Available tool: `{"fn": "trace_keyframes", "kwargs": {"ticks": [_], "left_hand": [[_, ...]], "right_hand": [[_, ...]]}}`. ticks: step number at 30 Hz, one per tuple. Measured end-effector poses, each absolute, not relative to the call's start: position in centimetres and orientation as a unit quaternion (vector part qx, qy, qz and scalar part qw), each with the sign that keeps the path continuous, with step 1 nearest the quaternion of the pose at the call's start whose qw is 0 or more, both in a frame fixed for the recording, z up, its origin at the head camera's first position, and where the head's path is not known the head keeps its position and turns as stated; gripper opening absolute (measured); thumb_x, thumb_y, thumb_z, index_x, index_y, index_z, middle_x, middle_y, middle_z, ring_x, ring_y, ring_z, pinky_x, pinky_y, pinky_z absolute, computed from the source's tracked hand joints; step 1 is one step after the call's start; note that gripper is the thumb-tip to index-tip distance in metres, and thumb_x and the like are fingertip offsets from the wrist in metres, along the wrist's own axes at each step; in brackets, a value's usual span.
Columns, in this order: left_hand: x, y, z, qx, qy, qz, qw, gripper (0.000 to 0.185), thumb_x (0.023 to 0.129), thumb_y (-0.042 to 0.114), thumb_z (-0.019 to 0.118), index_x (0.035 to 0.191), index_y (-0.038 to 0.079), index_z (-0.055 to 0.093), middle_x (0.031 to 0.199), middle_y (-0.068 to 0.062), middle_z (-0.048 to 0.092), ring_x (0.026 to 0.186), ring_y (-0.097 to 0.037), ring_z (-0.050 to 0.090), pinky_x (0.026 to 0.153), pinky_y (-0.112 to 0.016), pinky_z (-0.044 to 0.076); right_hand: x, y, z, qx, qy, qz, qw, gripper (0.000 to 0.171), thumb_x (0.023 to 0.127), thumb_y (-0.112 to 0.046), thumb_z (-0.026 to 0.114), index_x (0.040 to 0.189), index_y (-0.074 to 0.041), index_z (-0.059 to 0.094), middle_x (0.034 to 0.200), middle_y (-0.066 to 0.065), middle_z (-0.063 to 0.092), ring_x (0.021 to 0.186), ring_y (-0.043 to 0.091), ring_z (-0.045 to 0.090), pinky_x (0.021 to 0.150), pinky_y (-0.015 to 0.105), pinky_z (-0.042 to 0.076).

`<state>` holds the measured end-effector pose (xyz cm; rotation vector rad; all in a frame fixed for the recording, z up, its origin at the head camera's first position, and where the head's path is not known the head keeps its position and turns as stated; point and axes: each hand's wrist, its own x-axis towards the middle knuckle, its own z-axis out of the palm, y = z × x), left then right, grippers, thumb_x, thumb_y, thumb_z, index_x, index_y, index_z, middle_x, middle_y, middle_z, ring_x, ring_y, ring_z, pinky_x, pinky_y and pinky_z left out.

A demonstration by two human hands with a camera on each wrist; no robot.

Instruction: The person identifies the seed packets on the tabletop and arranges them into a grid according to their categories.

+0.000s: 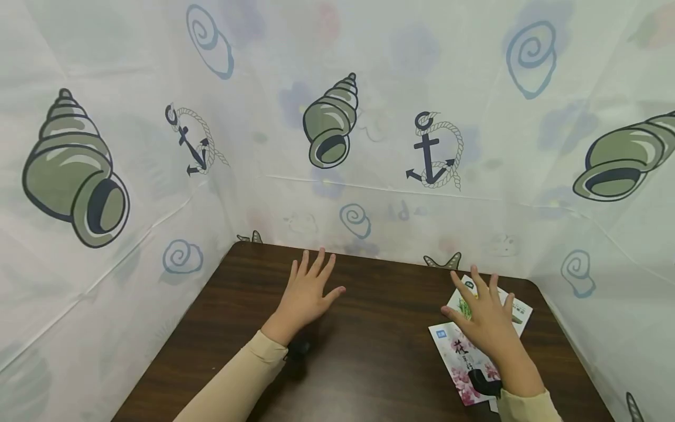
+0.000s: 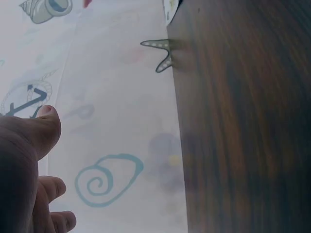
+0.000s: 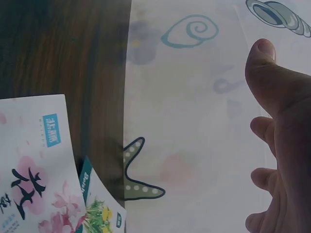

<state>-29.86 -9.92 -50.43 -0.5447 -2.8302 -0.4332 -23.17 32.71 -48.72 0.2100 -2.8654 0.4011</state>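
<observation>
My left hand (image 1: 306, 296) is held over the left half of the dark wooden table, fingers spread and straight, holding nothing. On the right side my right hand (image 1: 487, 319) hovers with its fingers spread, partly covering two printed packets in the head view. The nearer one is a white packet with pink blossoms (image 1: 457, 363) and dark brush lettering. Behind it lies a white packet with green plants (image 1: 519, 310), its middle hidden by the hand. In the right wrist view, the pink blossom packet (image 3: 34, 160) overlaps the green plant packet (image 3: 99, 208).
The brown table (image 1: 379, 328) is enclosed at the back and both sides by a white curtain (image 1: 263, 146) printed with shells, anchors and starfish. A black wrist camera piece (image 1: 482, 382) sits at my right wrist, over the blossom packet in this view.
</observation>
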Motion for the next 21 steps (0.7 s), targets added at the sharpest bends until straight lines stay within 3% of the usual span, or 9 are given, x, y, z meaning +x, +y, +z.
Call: {"fn": "trace_keyframes", "kwargs": {"ticks": [6, 12, 17, 21], "left_hand": [[-29.4, -9.1, -50.9, -0.189, -0.965, -0.152, 0.102, 0.089, 0.106, 0.073, 0.05, 0.176, 0.029, 0.02, 0.185, -0.006, 0.01, 0.17, -0.046, 0.003, 0.136, -0.071, 0.01], [-29.1, -7.9, -51.2, -0.201, -0.962, -0.158, 0.092, 0.089, 0.106, 0.074, 0.049, 0.176, 0.027, 0.021, 0.185, -0.007, 0.014, 0.17, -0.045, 0.004, 0.136, -0.07, 0.01], [-28.8, -7.0, -51.7, -0.213, -0.961, -0.158, 0.081, 0.09, 0.106, 0.077, 0.044, 0.177, 0.028, 0.02, 0.185, -0.007, 0.014, 0.171, -0.043, 0.005, 0.136, -0.069, 0.01], [-28.7, -6.1, -52.1, -0.227, -0.958, -0.162, 0.072, 0.089, 0.106, 0.077, 0.043, 0.177, 0.029, 0.018, 0.185, -0.007, 0.013, 0.171, -0.043, 0.006, 0.136, -0.069, 0.011]], "right_hand": [[-22.8, 32.7, -49.5, 0.068, -0.981, 0.136, 0.122, 0.093, 0.099, -0.073, 0.064, 0.175, -0.035, 0.026, 0.183, 0.023, 0.01, 0.162, 0.067, -0.004, 0.111, 0.098, -0.005], [-22.2, 33.1, -50.3, 0.059, -0.981, 0.146, 0.112, 0.093, 0.099, -0.073, 0.063, 0.175, -0.036, 0.024, 0.183, 0.024, 0.012, 0.163, 0.065, -0.008, 0.112, 0.095, -0.012], [-21.4, 33.5, -51.1, 0.059, -0.98, 0.15, 0.118, 0.091, 0.099, -0.064, 0.07, 0.175, -0.034, 0.028, 0.18, 0.028, 0.017, 0.162, 0.067, -0.006, 0.113, 0.096, -0.01], [-20.6, 33.8, -51.7, 0.049, -0.98, 0.157, 0.109, 0.089, 0.1, -0.066, 0.068, 0.174, -0.034, 0.029, 0.18, 0.029, 0.017, 0.161, 0.069, -0.005, 0.112, 0.097, -0.008]]}}
